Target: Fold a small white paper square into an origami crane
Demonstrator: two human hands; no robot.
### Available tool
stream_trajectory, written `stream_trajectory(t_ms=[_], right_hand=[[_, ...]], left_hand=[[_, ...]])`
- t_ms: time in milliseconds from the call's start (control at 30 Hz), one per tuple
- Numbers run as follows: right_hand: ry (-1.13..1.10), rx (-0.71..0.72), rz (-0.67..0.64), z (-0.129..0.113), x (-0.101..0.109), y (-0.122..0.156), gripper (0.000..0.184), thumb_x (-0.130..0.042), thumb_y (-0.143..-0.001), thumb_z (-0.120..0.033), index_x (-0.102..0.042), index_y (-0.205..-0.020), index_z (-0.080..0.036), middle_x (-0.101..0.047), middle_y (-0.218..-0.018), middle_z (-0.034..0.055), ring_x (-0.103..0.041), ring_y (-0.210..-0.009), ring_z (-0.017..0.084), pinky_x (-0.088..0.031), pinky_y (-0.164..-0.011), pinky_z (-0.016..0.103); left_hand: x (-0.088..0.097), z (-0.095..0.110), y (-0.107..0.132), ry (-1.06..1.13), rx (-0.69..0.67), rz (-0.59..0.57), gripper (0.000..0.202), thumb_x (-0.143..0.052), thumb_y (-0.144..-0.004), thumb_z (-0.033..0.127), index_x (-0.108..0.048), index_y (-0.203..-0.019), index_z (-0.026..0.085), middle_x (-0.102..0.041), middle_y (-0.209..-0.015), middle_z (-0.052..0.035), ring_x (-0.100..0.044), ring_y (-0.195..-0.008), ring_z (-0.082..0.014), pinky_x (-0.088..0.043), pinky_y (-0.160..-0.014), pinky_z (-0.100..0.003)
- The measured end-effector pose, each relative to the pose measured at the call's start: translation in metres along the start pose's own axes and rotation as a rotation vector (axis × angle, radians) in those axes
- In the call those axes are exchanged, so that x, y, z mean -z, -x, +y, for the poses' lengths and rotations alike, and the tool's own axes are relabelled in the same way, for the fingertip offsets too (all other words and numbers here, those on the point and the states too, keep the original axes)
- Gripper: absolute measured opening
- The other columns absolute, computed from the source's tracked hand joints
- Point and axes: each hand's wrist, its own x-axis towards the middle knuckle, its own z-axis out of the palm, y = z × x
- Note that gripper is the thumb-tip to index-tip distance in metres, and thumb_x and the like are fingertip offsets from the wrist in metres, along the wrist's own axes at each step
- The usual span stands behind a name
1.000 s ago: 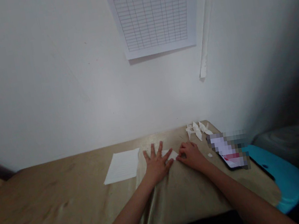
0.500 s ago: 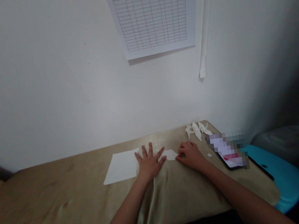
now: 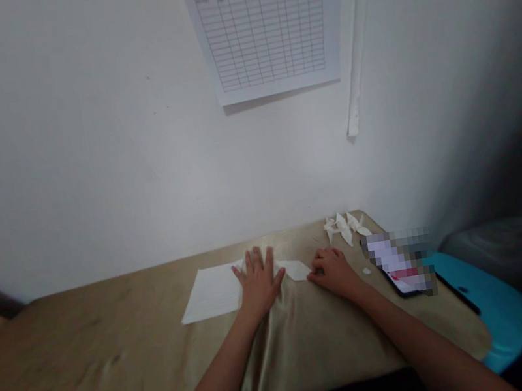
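White paper is lying under both my hands on the table draped in shiny tan cloth (image 3: 118, 357). I am counting one small folded piece of white paper (image 3: 297, 270), pointed at its right end, and it is lying between my two hands near the far edge of the table.

My left hand (image 3: 258, 282) is resting palm down, opened out flat with the fingers straight and close together. It is covering the left end of the folded piece and gripping nothing. Its outer edge is overlapping the right border of one flat sheet of white lined paper (image 3: 211, 292), which is lying just beside it on the left.

My right hand (image 3: 335, 271) is sitting with its fingers curled, and the fingertips are meeting the pointed right end of the folded piece. I cannot tell whether it is pinching the paper or only pressing on it.

Behind my right hand, a small cluster of folded white paper figures (image 3: 344, 226) is sitting in the table's far corner; I cannot count them exactly. One tiny white paper scrap (image 3: 366, 270) is lying to the right, near one dark phone (image 3: 401, 269) with a blurred screen. One bright blue plastic seat (image 3: 500, 309) is standing past the table's right edge. One printed grid chart (image 3: 264, 29) is hanging on the white wall above.
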Motion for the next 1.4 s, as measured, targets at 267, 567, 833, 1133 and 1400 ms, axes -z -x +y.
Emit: stream_trajectory(t_ms=[267,567,833,1133,1400], right_hand=[[0.024,0.022,0.012,0.001,-0.005,-0.001,0.013,-0.069,-0.086,-0.035,-0.072,-0.083,-0.023,-0.065,-0.105,0.0039,-0.055,-0.11,0.023,-0.028,-0.106,0.045],[0.035,0.035,0.0,-0.001,-0.001,0.0,0.014,-0.07,-0.085,-0.035,-0.071,-0.082,-0.022,-0.065,-0.103,0.0038,-0.055,-0.108,0.022,-0.027,-0.106,0.045],[0.033,0.044,0.007,0.001,0.0,0.0,0.013,-0.069,-0.086,-0.033,-0.072,-0.081,-0.022,-0.065,-0.103,0.0042,-0.054,-0.109,0.023,-0.026,-0.108,0.046],[0.01,0.111,0.004,0.009,-0.001,0.0,0.013,-0.073,-0.083,-0.036,-0.072,-0.082,-0.023,-0.066,-0.106,0.0028,-0.053,-0.111,0.023,-0.023,-0.11,0.049],[-0.073,0.191,0.039,0.01,0.0,0.001,0.009,-0.074,-0.082,-0.031,-0.071,-0.087,-0.024,-0.07,-0.112,0.0016,-0.055,-0.114,0.021,-0.026,-0.11,0.044]], left_hand=[[-0.006,0.021,0.007,0.081,-0.359,0.05,0.045,-0.037,-0.098,0.059,-0.037,-0.143,0.057,-0.014,-0.168,0.004,-0.012,-0.152,-0.0399,-0.002,-0.11,-0.079],[-0.002,0.012,-0.001,0.111,-0.237,-0.091,0.052,-0.038,-0.094,0.067,-0.036,-0.145,0.056,-0.016,-0.168,-0.0013,-0.007,-0.153,-0.0416,0.003,-0.108,-0.08],[0.005,-0.008,-0.011,0.098,-0.073,-0.192,0.055,-0.039,-0.092,0.069,-0.035,-0.145,0.056,-0.014,-0.168,-0.0015,-0.006,-0.152,-0.0451,0.002,-0.107,-0.081],[0.001,-0.02,-0.009,0.039,-0.045,-0.132,0.059,-0.035,-0.093,0.07,-0.039,-0.147,0.048,-0.021,-0.166,-0.0083,-0.01,-0.152,-0.043,0.002,-0.106,-0.082],[0.013,-0.018,-0.01,0.197,-0.232,-0.093,0.066,-0.054,-0.094,0.051,-0.029,-0.153,0.04,-0.026,-0.165,-0.0057,-0.017,-0.153,-0.0338,-0.012,-0.114,-0.074]])
